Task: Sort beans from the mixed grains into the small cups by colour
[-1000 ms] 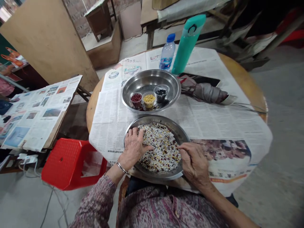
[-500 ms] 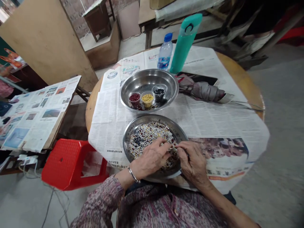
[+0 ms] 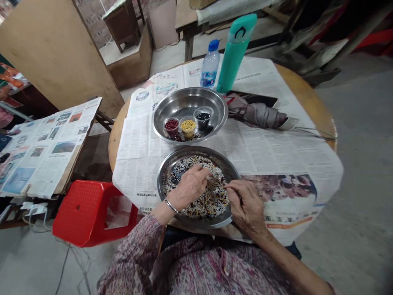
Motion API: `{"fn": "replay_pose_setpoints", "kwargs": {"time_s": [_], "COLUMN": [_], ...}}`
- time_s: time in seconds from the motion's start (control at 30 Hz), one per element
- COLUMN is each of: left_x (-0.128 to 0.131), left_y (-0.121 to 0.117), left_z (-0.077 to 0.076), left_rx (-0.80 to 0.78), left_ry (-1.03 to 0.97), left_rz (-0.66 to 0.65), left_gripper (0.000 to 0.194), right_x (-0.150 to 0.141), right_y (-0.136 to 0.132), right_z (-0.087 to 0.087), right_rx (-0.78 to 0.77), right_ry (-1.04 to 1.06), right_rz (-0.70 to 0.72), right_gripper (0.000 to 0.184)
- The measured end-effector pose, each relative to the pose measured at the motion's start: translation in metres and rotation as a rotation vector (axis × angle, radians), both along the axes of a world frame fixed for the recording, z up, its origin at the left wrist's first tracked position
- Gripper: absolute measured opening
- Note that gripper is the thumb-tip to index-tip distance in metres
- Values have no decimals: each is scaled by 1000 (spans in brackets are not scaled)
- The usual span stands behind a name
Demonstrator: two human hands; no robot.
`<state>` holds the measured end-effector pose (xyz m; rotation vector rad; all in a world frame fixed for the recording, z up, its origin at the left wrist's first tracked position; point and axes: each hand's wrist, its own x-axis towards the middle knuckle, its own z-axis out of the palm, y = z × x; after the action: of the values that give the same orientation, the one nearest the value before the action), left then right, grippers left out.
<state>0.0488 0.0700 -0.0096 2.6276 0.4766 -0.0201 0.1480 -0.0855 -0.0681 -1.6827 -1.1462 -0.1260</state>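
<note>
head | left hand (image 3: 189,188), right hand (image 3: 247,205) in mixed beans (image 3: 211,200) | newspaper (image 3: 138,164) print illegible

The beans (image 3: 213,200) are white, red, black and yellow, all mixed up. The stool (image 3: 84,213) is bright red, the flask (image 3: 235,53) is green, and the sleeve (image 3: 132,256) has purple swirls.

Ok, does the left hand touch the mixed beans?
Touching: the head view shows the left hand with fingertips down in the mixed beans on the steel plate.
</note>
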Motion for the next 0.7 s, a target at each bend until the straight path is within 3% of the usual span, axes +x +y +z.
{"fn": "replay_pose_setpoints", "kwargs": {"time_s": [0.1, 0.23, 0.33, 0.43, 0.6, 0.7], "left_x": [-6, -33, -52, -59, -53, -50], "left_y": [-14, -30, -37, -39, -40, -35], "left_z": [3, 21, 33, 33, 19, 20], "left_rx": [-28, -47, -51, -69, 68, 91], "left_ry": [-24, 1, 81, 123, 149, 126], "left_rz": [-98, -208, -281, -315, -176, -97], "left_gripper": [20, 16, 21, 29, 28, 27], "right_x": [0, -1, 0, 0, -1, -1], "right_y": [0, 0, 0, 0, 0, 1], "right_z": [1, 0, -1, -2, -2, 0], "right_rx": [4, 6, -1, -3, 0, 3], "right_ry": [0, -11, 1, 14, -7, -24], "right_rz": [-1, 0, -3, -4, -1, 0], "right_gripper": [13, 13, 13, 13, 13, 13]}}
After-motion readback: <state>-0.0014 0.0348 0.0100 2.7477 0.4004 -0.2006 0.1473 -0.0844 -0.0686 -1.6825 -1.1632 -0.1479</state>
